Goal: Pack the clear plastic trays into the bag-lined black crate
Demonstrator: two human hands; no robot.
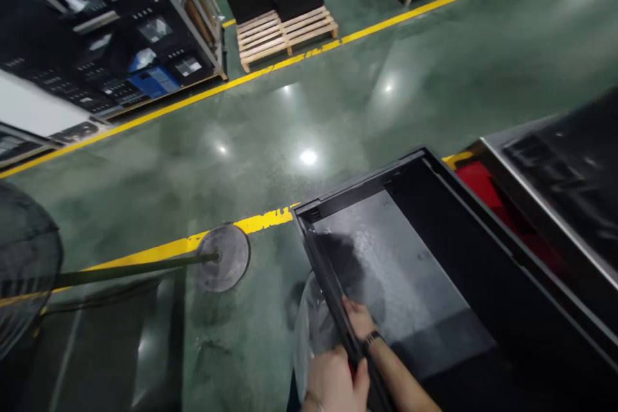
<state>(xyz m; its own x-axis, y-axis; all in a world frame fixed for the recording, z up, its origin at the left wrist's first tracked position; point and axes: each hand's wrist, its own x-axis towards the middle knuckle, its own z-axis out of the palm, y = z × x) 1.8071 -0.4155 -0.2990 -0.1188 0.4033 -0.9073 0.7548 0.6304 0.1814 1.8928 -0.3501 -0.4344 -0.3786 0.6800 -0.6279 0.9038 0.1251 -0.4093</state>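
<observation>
Gripping the black tray (391,264) by its side wall (324,277), left hand (333,381) outside, right hand (360,320) inside.

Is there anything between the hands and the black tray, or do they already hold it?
Nothing visible stands between them. The left hand and the right hand both hold the black tray directly at one side. A clear plastic piece sits just outside that side, next to the hands, not between them and the tray.
</observation>
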